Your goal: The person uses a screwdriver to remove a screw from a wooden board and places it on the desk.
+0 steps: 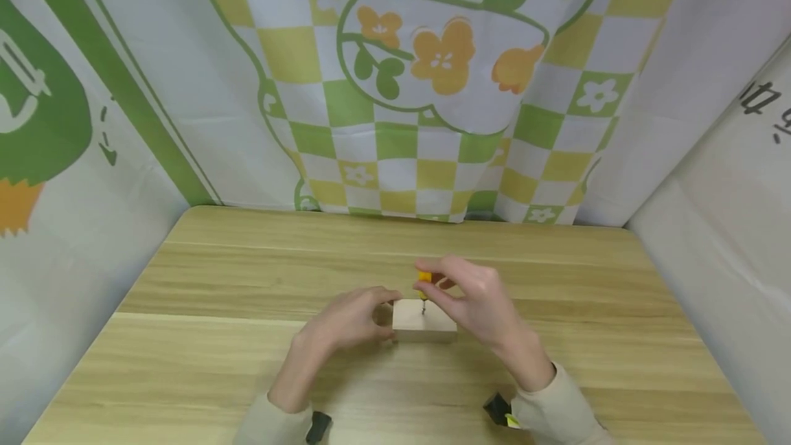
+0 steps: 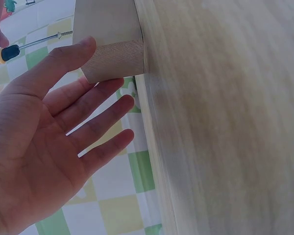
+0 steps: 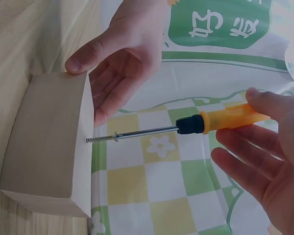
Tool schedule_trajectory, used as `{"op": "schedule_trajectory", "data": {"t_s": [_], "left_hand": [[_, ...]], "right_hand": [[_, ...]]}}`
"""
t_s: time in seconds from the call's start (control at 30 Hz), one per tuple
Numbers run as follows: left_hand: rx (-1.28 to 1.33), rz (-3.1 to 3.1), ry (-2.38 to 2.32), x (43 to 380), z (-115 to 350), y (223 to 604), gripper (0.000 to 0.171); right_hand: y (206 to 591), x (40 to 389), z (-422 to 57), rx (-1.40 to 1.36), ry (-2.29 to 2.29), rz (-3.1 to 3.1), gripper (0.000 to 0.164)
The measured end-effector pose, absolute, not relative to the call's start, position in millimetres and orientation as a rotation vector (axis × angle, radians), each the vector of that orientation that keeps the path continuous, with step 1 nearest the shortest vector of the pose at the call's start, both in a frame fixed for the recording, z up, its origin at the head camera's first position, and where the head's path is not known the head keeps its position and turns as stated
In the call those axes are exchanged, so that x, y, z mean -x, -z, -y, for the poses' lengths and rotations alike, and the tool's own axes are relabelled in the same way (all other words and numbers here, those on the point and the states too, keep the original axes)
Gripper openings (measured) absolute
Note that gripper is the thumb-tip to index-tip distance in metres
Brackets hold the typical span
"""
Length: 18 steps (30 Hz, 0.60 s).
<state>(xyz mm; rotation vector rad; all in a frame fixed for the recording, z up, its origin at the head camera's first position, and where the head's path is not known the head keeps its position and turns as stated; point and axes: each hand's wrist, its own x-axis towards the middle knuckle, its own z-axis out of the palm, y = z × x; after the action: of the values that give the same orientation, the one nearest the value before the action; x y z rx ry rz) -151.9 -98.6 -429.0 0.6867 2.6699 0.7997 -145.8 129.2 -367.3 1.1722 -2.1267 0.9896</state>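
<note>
A pale wooden block (image 1: pixel 410 325) lies on the table in front of the person. My left hand (image 1: pixel 346 318) holds its left end, thumb on the near side and fingertips on the far side; the other fingers spread loose in the left wrist view. My right hand (image 1: pixel 478 297) pinches the yellow handle of a screwdriver (image 3: pixel 230 117) between thumb and fingers, above the block. The screwdriver's shaft stands roughly upright. Its tip meets the head of a screw (image 3: pixel 102 139), whose point touches the block's top face. Most of the screw's thread shows outside the wood.
The wood-grain table (image 1: pixel 247 259) spreads around the block. A patterned curtain (image 1: pixel 395 143) hangs along the table's back edge, with printed sheets at the left (image 1: pixel 68 280) and right (image 1: pixel 729 239). Black wrist devices (image 1: pixel 497 409) sit at both sleeves.
</note>
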Motion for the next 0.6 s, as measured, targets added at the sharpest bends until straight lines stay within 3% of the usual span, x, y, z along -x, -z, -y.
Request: {"op": "schedule_trajectory", "data": {"t_s": [0.6], "left_hand": [[-0.681,-2.720,-0.742,150.6,91.6,427.5,0.065]], "right_hand": [[371.0,143.4,-131.0,-1.071,-1.103,2.141,0.031]]}}
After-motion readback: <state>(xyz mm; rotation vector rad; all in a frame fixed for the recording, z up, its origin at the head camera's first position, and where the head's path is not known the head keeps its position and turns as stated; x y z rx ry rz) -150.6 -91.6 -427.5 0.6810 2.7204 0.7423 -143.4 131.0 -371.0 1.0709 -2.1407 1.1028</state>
